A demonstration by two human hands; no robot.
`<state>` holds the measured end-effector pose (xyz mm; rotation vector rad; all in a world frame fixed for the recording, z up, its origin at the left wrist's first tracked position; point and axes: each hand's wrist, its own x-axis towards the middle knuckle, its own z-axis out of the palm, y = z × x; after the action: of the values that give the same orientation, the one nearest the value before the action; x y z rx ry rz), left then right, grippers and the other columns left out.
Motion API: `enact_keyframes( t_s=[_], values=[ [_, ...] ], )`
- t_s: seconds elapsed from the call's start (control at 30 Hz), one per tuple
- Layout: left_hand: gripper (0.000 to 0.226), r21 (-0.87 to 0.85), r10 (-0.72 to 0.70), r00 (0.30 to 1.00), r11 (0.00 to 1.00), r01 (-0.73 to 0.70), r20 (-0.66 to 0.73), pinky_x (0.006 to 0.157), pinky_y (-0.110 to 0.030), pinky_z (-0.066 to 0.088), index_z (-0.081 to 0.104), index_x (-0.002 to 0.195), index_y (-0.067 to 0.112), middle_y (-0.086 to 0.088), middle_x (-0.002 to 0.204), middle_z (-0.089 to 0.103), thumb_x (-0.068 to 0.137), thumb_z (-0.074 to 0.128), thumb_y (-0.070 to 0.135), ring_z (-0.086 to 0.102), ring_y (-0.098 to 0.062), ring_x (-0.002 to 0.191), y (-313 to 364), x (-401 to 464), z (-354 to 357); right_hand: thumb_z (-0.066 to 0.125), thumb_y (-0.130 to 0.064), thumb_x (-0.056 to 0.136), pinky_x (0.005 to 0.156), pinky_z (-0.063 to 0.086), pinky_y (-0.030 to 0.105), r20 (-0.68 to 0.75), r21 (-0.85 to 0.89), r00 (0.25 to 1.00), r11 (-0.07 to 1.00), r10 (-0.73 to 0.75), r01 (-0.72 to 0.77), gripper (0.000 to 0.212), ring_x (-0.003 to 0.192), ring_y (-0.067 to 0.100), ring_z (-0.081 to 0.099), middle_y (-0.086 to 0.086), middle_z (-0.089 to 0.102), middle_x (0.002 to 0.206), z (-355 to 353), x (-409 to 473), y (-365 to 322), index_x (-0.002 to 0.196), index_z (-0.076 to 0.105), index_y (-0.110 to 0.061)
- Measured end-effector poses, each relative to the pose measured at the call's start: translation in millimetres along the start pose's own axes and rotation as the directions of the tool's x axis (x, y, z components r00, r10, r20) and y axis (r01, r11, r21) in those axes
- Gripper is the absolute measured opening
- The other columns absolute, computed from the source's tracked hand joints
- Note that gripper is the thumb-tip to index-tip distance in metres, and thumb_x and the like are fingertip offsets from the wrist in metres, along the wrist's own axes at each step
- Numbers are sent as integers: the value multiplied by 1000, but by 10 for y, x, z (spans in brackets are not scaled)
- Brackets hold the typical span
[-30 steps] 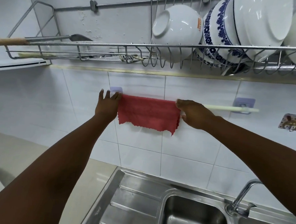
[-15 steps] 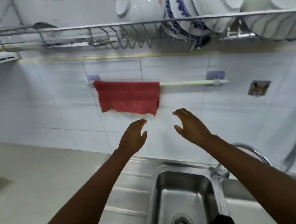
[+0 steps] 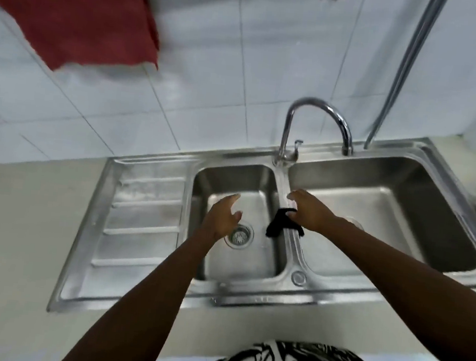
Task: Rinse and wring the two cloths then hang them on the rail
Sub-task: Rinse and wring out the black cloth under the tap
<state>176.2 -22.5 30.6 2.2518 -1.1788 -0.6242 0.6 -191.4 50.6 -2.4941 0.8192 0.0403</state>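
My right hand [image 3: 310,215] pinched the black cloth [image 3: 280,228] draped on the sink [image 3: 291,243] divider; my left hand [image 3: 223,218] hung open over the basin. A loose pinch could have dropped it onto the drain [image 3: 238,235].

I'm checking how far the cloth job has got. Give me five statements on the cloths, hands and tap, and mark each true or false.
1. The red cloth hangs on the wall above the counter. True.
2. The black cloth lies on the drainboard. False: it is draped over the divider between the two sink basins.
3. The right hand is at the black cloth. True.
4. The left hand grips the red cloth. False: it is open and empty above the left basin.
5. Water runs from the tap. False: no stream is visible.
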Motion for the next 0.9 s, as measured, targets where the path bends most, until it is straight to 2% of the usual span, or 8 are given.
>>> enact_keyframes(
  t_s=[0.07, 0.13, 0.2, 0.27, 0.3, 0.43, 0.7, 0.9],
  values=[
    [52, -51, -55, 998, 997, 57, 42, 114, -27, 23, 40, 142, 9, -9, 150, 41, 93, 55, 15, 36, -22, 140, 75, -145, 330, 59, 0, 77, 85, 46, 28, 102, 80, 994, 996, 27, -35, 22, 95, 9, 62, 9, 64, 98, 162, -255, 203, 96, 64, -7],
    [52, -101, -103, 991, 989, 111, 80, 113, -24, 23, 40, 142, 11, -7, 151, 40, 93, 54, 13, 36, -20, 140, 130, -300, 593, 47, 16, 72, 77, 45, 12, 206, 194, 978, 981, -44, 3, 29, 70, 1, 58, -2, 61, 78, 343, -362, 370, 71, 61, -9],
    [51, -116, -116, 987, 985, 129, 109, 111, -21, 24, 41, 141, 12, -7, 149, 43, 91, 53, 12, 38, -20, 139, 151, -447, 789, 43, -14, 94, 97, 47, 37, 222, 147, 971, 988, -89, 57, 24, 93, 28, 64, 17, 65, 99, 552, -413, 496, 91, 58, 5],
    [50, -107, -129, 984, 984, 142, 122, 112, -25, 27, 43, 140, 12, -8, 147, 46, 91, 54, 15, 40, -21, 137, 161, -581, 909, 27, -72, 76, 105, 34, 55, 231, 67, 972, 997, -46, 31, 101, 129, 47, 40, 31, 37, 142, 793, -358, 708, 133, 34, 11],
    [49, -101, -136, 983, 984, 149, 122, 112, -27, 29, 45, 139, 12, -7, 145, 48, 91, 54, 16, 42, -21, 136, 157, -638, 949, 36, -72, 75, 106, 34, 51, 303, 35, 951, 997, 56, -70, 104, 134, 46, 32, 30, 24, 149, 896, -346, 714, 141, 21, 7],
    [44, -106, -180, 979, 976, 190, 93, 106, -25, 33, 50, 134, 13, -6, 140, 54, 90, 56, 15, 48, -22, 131, 121, -790, 995, 66, -12, 76, 86, 49, 43, 134, 13, 984, 992, 121, -124, 63, 100, 44, 59, 24, 36, 135, 957, -345, 606, 133, 38, -3],
    [40, -158, -251, 966, 953, 259, 68, 104, -27, 37, 55, 131, 17, -4, 138, 56, 91, 57, 17, 50, -20, 128, 64, -979, 1011, 63, -10, 80, 70, 45, 34, 133, 45, 978, 984, 163, -170, 25, 79, 35, 57, 19, 43, 104, 1226, -463, 825, 99, 54, 3],
    [35, -254, -264, 963, 929, 271, 62, 99, -23, 38, 58, 127, 18, 0, 135, 58, 92, 56, 19, 53, -15, 124, 68, -1146, 996, 65, -8, 65, 56, 36, 20, 4, 417, 984, 894, 176, -161, 23, 64, 22, 51, 12, 53, 82, 1126, -709, 805, 68, 51, -27]
  ],
)
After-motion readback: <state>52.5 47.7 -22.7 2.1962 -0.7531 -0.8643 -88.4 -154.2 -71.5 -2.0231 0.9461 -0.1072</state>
